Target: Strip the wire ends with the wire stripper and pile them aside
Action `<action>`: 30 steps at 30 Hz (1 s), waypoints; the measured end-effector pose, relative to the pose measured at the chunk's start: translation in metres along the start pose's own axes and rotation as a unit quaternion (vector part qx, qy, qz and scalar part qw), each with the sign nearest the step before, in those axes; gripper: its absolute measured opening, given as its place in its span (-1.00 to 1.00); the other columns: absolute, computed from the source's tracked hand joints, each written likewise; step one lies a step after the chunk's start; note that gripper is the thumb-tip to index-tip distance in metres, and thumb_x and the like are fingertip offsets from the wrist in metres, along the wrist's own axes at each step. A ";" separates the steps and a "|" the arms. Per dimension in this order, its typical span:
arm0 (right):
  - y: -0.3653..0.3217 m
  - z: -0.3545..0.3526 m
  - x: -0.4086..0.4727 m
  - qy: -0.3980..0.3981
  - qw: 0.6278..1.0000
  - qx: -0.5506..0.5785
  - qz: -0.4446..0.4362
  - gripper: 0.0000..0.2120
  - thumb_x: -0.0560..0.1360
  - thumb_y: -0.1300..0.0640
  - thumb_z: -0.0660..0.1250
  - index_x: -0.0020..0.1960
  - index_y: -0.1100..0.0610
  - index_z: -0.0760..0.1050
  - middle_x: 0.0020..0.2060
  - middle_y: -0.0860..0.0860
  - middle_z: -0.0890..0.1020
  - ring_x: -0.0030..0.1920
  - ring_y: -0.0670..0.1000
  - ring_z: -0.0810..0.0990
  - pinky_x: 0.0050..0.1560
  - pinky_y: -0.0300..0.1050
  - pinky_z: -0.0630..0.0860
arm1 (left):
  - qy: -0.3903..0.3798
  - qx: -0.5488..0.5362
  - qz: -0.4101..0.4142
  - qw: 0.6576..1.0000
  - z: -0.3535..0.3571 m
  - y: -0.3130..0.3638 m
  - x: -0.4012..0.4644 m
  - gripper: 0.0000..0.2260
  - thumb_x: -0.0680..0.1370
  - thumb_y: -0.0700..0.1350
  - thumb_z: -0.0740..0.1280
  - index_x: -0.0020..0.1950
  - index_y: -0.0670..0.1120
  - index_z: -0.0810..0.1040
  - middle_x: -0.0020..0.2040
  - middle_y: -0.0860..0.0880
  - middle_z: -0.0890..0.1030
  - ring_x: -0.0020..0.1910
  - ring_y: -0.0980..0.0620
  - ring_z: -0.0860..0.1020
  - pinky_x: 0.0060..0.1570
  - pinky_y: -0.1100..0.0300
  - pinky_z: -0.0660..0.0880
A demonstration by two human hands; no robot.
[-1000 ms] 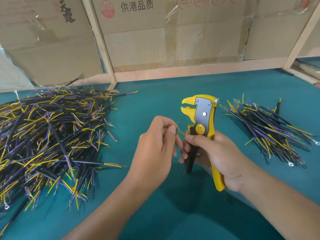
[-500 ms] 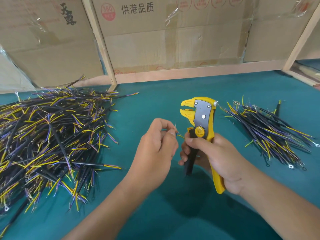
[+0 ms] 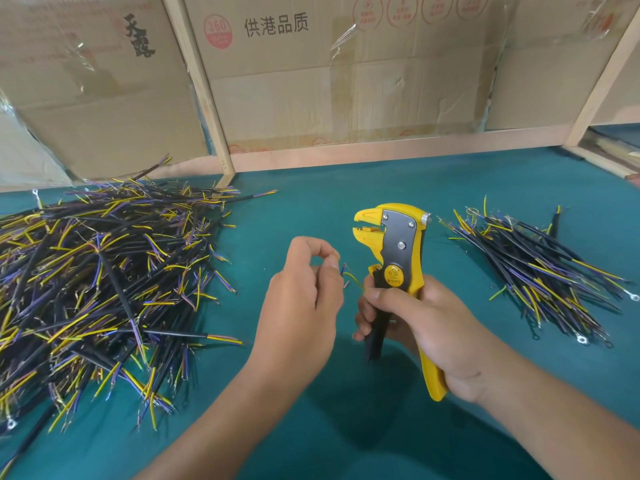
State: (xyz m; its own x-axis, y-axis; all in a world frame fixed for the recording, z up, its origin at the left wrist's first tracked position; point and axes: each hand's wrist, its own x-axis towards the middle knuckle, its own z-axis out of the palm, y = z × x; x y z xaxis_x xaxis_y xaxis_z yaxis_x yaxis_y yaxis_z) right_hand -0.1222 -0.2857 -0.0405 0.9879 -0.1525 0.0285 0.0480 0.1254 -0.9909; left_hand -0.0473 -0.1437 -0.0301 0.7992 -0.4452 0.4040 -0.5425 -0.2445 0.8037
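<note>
While right hand [image 3: 429,327] grips it, wire stripper [image 3: 398,268] stands upright, head up.

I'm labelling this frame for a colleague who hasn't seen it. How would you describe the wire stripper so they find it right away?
On the teal table, look between the big wire pile on the left and the smaller wire pile on the right. There the right hand holds the wire stripper upright. It is the only tool: yellow body, grey metal plate, beak-like head.
</note>
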 end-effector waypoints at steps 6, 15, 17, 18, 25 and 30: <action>0.001 0.003 -0.002 0.010 1.000 0.000 -0.001 -0.85 0.47 0.08 0.30 -0.25 0.05 0.56 -0.34 0.09 0.57 -0.26 0.14 0.60 -0.07 0.01 0.61 | 0.024 0.008 0.008 1.000 0.002 -0.001 -0.003 -0.90 0.65 0.04 0.09 -0.06 0.19 0.31 -0.51 0.11 0.38 -0.52 0.08 0.27 -0.46 0.26 0.22; -0.001 0.005 -0.003 0.010 1.000 -0.003 -0.002 -0.87 0.46 0.07 0.31 -0.25 0.02 0.58 -0.34 0.09 0.58 -0.26 0.13 0.62 -0.09 -0.05 0.60 | 0.044 0.033 0.029 0.998 0.001 0.002 -0.004 -0.92 0.64 0.08 0.04 -0.01 0.20 0.29 -0.45 0.06 0.53 -0.57 0.09 0.38 -0.53 0.26 0.30; 0.000 0.006 -0.003 0.006 1.000 -0.001 -0.001 -0.86 0.47 0.07 0.31 -0.25 0.03 0.57 -0.34 0.09 0.58 -0.25 0.13 0.62 -0.07 0.00 0.59 | 0.051 0.037 0.026 0.998 -0.001 0.002 -0.003 -0.91 0.63 0.09 0.04 -0.02 0.18 0.30 -0.48 0.08 0.48 -0.56 0.08 0.35 -0.52 0.23 0.26; 0.001 0.006 -0.003 0.006 1.000 0.000 0.001 -0.86 0.47 0.07 0.31 -0.25 0.02 0.57 -0.34 0.08 0.58 -0.25 0.13 0.62 -0.05 0.04 0.59 | 0.047 0.034 0.024 0.998 -0.001 0.002 -0.002 -0.91 0.63 0.10 0.04 -0.03 0.18 0.30 -0.48 0.11 0.47 -0.55 0.08 0.34 -0.51 0.25 0.25; 0.003 0.000 0.002 0.022 0.999 0.037 0.018 -0.89 0.46 0.10 0.32 -0.24 0.03 0.57 -0.32 0.10 0.55 -0.26 0.16 0.60 -0.07 0.01 0.60 | -0.058 -0.077 -0.073 0.993 -0.010 -0.002 0.008 -0.83 0.55 0.08 0.19 -0.14 0.08 0.52 -0.45 0.09 0.39 -0.46 0.10 0.30 -0.43 0.30 0.26; 0.000 -0.007 0.005 -0.011 0.996 0.074 0.053 -0.90 0.48 0.13 0.34 -0.20 0.06 0.59 -0.30 0.12 0.53 -0.27 0.15 0.56 -0.04 0.12 0.59 | -0.085 -0.040 -0.009 0.996 -0.019 -0.006 0.012 -0.83 0.65 -0.07 0.24 -0.13 0.08 0.51 -0.39 0.11 0.49 -0.44 0.20 0.36 -0.40 0.40 0.28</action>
State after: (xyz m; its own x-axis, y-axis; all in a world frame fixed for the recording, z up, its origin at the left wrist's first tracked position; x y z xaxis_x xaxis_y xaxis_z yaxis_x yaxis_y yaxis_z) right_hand -0.1187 -0.2928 -0.0416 0.9915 -0.1094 -0.0698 -0.0362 0.2837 -0.9582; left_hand -0.0298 -0.1312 -0.0224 0.7495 -0.5825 0.3146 -0.5000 -0.1867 0.8456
